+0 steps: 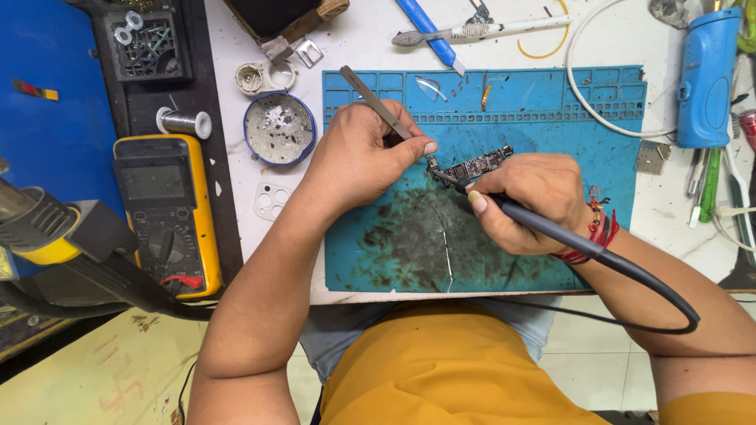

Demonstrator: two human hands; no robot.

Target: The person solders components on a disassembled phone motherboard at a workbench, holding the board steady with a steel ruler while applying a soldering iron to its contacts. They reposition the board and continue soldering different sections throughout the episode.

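Circuit board (472, 168) is my landmark: small dark strip lying flat on the blue work mat (551, 118), roughly mid-mat, just above the scorched dark patch.

My left hand (358, 157) sits just left of the board, fingers pinched shut on metal tweezers (378, 106). The tips angle down to the board's left end, and the handle sticks up and away to the upper left. I read that as pinning the board, or a part on it, so it doesn't skate.

My right hand (535, 201) is just below and right of the board, closed around a dark soldering iron (504, 208) in a pen grip. Its tip meets the same left end, right where the tweezers land. The iron's cable loops back over the wrist toward my body, clear of the board. Whether the tip actually touches is too fine to tell.

Further out from the board:
- left: round tin (279, 128) with grey residue, close enough to reach
- further left: wire spool (183, 122), yellow multimeter (167, 212) off the mat
- above: toothbrush (472, 31) near the table's far edge
- far right: blue handheld tool (706, 75), white cable curving beside it
- far lower left: hot-air nozzle (55, 228), parked well apart from the board
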